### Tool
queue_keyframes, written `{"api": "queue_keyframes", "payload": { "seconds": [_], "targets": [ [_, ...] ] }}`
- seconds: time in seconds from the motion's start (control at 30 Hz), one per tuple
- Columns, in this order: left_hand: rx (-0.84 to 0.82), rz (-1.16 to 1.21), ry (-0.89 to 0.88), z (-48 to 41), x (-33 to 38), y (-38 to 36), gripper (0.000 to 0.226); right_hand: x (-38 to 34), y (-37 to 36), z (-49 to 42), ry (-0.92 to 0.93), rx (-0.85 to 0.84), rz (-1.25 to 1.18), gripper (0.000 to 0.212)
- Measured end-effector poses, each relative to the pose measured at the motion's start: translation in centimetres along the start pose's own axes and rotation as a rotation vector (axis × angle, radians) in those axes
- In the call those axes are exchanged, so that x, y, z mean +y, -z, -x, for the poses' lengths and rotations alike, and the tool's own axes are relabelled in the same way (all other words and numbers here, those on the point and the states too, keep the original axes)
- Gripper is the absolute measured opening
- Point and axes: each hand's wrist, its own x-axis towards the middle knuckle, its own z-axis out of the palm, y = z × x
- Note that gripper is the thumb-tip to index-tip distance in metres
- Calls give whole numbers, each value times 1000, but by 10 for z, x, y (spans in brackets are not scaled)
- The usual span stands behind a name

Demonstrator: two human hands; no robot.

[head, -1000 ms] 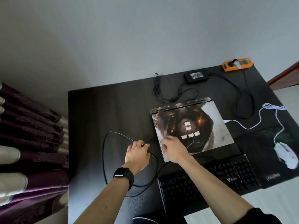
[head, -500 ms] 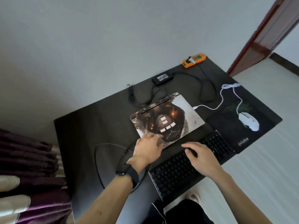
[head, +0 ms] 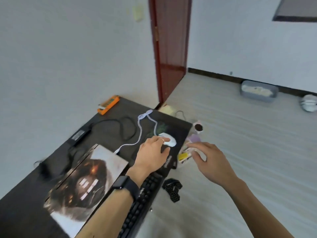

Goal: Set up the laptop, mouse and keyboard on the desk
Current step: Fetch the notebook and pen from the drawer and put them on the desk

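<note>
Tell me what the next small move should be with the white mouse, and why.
With the left hand, probably curl the fingers round the mouse and settle it on the mouse pad. That hand lies over the pad with its fingertips at the mouse's edge, not gripping it, while the right hand hangs open past the desk's end. The laptop lies closed.

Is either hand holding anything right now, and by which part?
The left hand touches the near end of the white mouse; whether it grips cannot be told. The right hand holds nothing.
</note>
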Motion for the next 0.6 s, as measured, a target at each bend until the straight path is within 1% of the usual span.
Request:
{"api": "queue_keyframes", "payload": {
  "seconds": [0.13, 0.27, 0.47, 0.6],
  "targets": [
    [-56, -34, -127, -71, 103, -15, 38, 71, 85, -5, -106, 137, 28, 27],
    [-71, -62, -269, -153, 204, -26, 37, 138, 172, -16, -202, 288, 66, 29],
    [-90, -99, -515, -265, 340, -44, 39, 223, 292, -32, -385, 448, 149, 30],
    [-113, -97, -668, -334, 422, -65, 39, 273, 359, -47, -465, 540, 228, 31]
  ]
}}
